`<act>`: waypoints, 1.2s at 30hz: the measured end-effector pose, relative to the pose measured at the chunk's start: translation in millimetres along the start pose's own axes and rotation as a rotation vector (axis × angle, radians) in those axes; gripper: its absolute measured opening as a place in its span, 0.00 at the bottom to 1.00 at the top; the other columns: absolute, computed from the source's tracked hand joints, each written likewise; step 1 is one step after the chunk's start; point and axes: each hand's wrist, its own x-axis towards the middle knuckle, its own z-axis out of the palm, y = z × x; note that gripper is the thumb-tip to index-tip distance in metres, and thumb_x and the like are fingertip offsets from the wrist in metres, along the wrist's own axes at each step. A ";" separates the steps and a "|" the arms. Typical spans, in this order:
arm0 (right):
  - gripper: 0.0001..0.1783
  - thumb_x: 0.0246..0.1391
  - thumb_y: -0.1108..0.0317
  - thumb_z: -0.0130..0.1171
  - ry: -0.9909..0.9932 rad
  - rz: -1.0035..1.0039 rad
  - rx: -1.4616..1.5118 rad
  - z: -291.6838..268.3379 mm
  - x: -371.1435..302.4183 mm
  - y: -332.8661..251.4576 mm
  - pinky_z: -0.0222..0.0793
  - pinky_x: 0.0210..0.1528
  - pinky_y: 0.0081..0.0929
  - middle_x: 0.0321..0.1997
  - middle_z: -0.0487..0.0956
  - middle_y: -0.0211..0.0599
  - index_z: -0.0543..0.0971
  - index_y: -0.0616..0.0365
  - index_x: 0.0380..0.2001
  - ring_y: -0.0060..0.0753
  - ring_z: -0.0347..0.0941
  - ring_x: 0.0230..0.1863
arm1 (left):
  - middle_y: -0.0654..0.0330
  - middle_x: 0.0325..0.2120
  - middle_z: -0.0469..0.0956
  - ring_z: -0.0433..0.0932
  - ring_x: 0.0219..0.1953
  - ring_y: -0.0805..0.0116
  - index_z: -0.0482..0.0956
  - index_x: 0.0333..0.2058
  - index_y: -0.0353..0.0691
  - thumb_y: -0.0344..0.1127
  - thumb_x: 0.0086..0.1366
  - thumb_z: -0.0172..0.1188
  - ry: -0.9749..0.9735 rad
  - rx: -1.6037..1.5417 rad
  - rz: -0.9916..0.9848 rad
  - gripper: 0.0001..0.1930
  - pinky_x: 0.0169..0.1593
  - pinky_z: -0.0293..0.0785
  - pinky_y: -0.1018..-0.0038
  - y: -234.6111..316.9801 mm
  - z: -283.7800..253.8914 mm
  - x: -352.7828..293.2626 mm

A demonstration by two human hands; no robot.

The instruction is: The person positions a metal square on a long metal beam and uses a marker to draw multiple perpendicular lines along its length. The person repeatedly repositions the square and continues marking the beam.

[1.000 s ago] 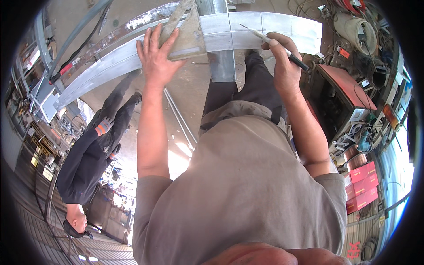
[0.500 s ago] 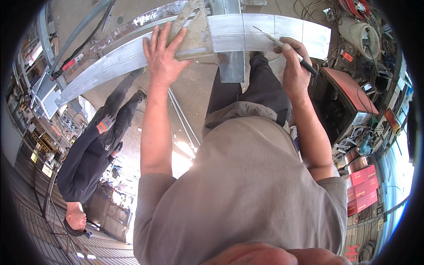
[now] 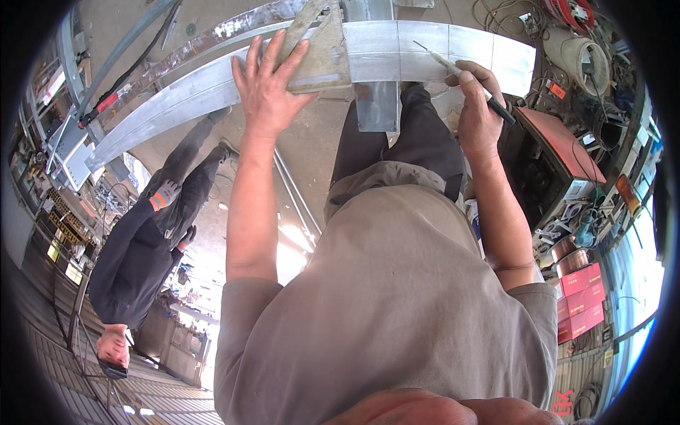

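Metal (image 3: 379, 53) bears lines (image 3: 399, 60) beside the right hand (image 3: 480, 117), gripping a pen (image 3: 443, 60); the square (image 3: 329, 57) under the spread left hand (image 3: 268, 99) seems untraced.

Your shirt (image 3: 397, 297) is plain grey-brown, and your trousers (image 3: 359, 150) are black. The long metal strip (image 3: 375, 58) is pale silver, with thin dark lines going across it and along it. Your flat triangle (image 3: 331, 62) is a dirty cream colour with smudges. Your pen (image 3: 501, 110) is whitish at the front and black at the back. You have bright red boxes (image 3: 581, 304) with small pale marks, a cabinet (image 3: 561, 145) with a faded red top, and a shiny copper-coloured spool (image 3: 571, 263). The other person (image 3: 127, 265) wears dark clothes and grey gloves (image 3: 168, 191) with orange cuffs.
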 end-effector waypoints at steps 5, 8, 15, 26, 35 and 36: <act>0.16 0.69 0.62 0.61 0.004 -0.028 0.002 2.8 -1.6 -5.3 0.73 0.51 0.25 0.41 0.87 0.36 0.85 0.63 0.51 0.24 0.79 0.45 | 0.75 0.75 0.65 0.56 0.79 0.57 0.74 0.68 0.83 0.50 0.34 0.89 -0.011 -0.005 -0.009 0.57 0.80 0.43 0.32 -0.4 0.4 -0.2; 0.15 0.69 0.66 0.61 -0.001 -0.038 -0.045 15.0 -2.5 -12.0 0.74 0.48 0.22 0.42 0.87 0.35 0.85 0.63 0.51 0.21 0.79 0.43 | 0.75 0.75 0.65 0.56 0.79 0.58 0.74 0.68 0.82 0.49 0.34 0.89 -0.012 -0.016 -0.010 0.57 0.80 0.43 0.33 0.0 -0.4 -0.2; 0.18 0.69 0.61 0.65 -0.156 -0.043 0.031 69.3 4.0 -15.6 0.76 0.47 0.24 0.46 0.86 0.38 0.85 0.63 0.52 0.23 0.79 0.42 | 0.68 0.76 0.65 0.57 0.79 0.55 0.77 0.68 0.75 0.47 0.36 0.88 -0.025 -0.003 0.011 0.55 0.79 0.44 0.34 -0.6 -2.4 0.5; 0.19 0.70 0.57 0.66 -0.131 -0.086 -0.037 88.1 6.6 -5.5 0.77 0.50 0.26 0.47 0.87 0.38 0.85 0.59 0.54 0.27 0.81 0.44 | 0.69 0.75 0.66 0.58 0.79 0.56 0.78 0.68 0.75 0.46 0.36 0.88 -0.014 -0.020 0.007 0.54 0.79 0.45 0.34 -1.9 -2.3 0.0; 0.18 0.69 0.58 0.66 -0.138 -0.101 -0.103 88.9 4.8 -6.7 0.77 0.51 0.27 0.49 0.87 0.38 0.85 0.58 0.53 0.28 0.83 0.46 | 0.70 0.75 0.66 0.59 0.78 0.56 0.77 0.68 0.77 0.49 0.36 0.89 -0.033 0.034 -0.013 0.54 0.79 0.45 0.35 1.8 -3.6 0.6; 0.17 0.69 0.58 0.66 -0.132 -0.111 -0.116 89.3 4.7 -7.1 0.77 0.51 0.27 0.49 0.87 0.38 0.85 0.57 0.53 0.28 0.83 0.45 | 0.70 0.75 0.66 0.59 0.78 0.56 0.77 0.68 0.77 0.49 0.35 0.89 -0.034 0.036 -0.012 0.54 0.80 0.45 0.35 1.9 -3.8 0.8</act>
